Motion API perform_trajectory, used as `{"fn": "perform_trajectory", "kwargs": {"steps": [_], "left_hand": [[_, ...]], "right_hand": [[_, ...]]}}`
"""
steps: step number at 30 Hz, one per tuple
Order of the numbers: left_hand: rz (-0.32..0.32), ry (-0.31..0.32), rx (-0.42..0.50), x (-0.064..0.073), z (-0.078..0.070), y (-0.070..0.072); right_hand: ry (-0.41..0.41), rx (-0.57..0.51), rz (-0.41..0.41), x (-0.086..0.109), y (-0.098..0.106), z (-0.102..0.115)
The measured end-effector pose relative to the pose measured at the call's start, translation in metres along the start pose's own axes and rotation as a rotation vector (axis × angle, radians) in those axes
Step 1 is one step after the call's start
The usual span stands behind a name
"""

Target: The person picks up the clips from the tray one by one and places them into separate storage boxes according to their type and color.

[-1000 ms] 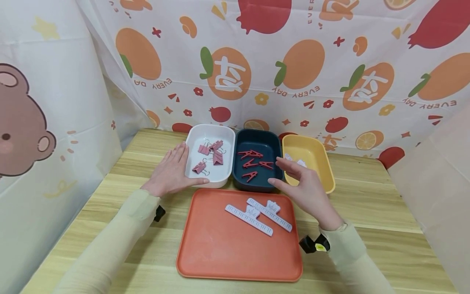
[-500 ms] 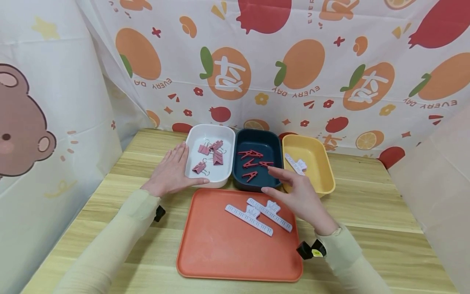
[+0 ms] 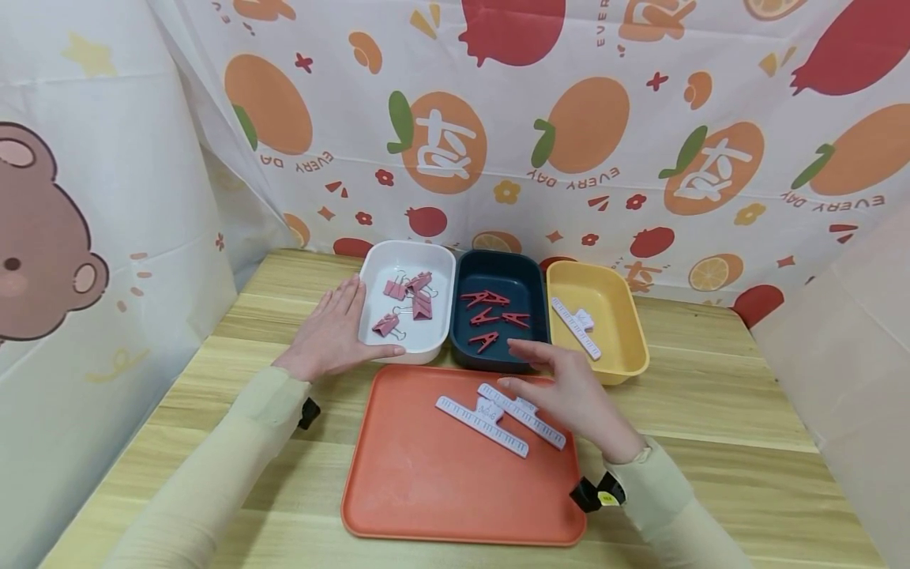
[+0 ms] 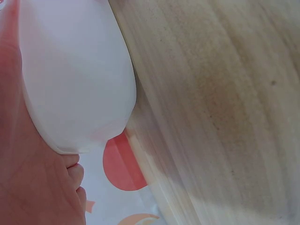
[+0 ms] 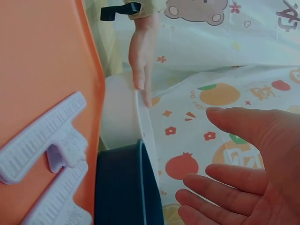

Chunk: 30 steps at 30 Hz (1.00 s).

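My left hand (image 3: 329,333) lies with straight fingers along the left rim of the white bin (image 3: 442,336), its thumb at the front corner. Several pink binder clips (image 3: 422,306) are inside that bin. My right hand (image 3: 572,393), fingers spread and holding nothing, hovers over the tray's back right corner, close in front of the dark blue bin (image 3: 490,366). Two white ruler-shaped clips lie below it on the orange tray (image 3: 426,482): a nearer clip (image 3: 483,427) and a farther clip (image 3: 543,431), partly covered by the hand in the head view.
Several red clothespins (image 3: 485,316) lie in the dark blue bin. A third ruler-shaped clip (image 3: 577,328) sits in the yellow bin (image 3: 629,352) at the right. The three bins stand side by side behind the tray on the wooden table (image 3: 725,411), before a printed curtain (image 3: 512,118).
My right hand has moved from over the yellow bin toward the front left, over the tray's corner, uncovering the clip in the yellow bin. The left hand has stayed in place.
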<state>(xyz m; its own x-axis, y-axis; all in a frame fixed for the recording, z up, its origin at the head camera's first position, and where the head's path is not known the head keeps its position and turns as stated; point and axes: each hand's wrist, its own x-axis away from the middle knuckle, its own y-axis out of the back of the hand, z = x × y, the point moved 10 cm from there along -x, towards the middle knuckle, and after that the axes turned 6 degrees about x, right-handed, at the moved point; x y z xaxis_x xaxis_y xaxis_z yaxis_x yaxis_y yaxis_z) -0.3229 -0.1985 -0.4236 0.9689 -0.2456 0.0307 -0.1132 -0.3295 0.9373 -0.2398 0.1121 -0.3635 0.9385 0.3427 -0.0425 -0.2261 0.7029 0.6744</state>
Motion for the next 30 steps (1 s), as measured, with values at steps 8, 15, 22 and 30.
{"fn": "perform_trajectory", "kwargs": {"steps": [8,15,22,30], "left_hand": [[-0.014,-0.006,0.008,0.001,-0.002,0.001],[-0.014,-0.011,0.009,0.001,-0.003,0.002],[-0.005,-0.005,0.014,0.001,-0.002,0.001],[-0.001,-0.005,0.017,0.001,-0.002,0.001]], "right_hand": [[-0.017,0.043,0.039,0.000,-0.013,-0.006],[-0.047,0.087,0.076,0.000,-0.025,-0.014],[-0.060,0.085,0.144,-0.001,-0.042,-0.025],[-0.030,0.141,0.188,-0.004,-0.056,-0.029]]}}
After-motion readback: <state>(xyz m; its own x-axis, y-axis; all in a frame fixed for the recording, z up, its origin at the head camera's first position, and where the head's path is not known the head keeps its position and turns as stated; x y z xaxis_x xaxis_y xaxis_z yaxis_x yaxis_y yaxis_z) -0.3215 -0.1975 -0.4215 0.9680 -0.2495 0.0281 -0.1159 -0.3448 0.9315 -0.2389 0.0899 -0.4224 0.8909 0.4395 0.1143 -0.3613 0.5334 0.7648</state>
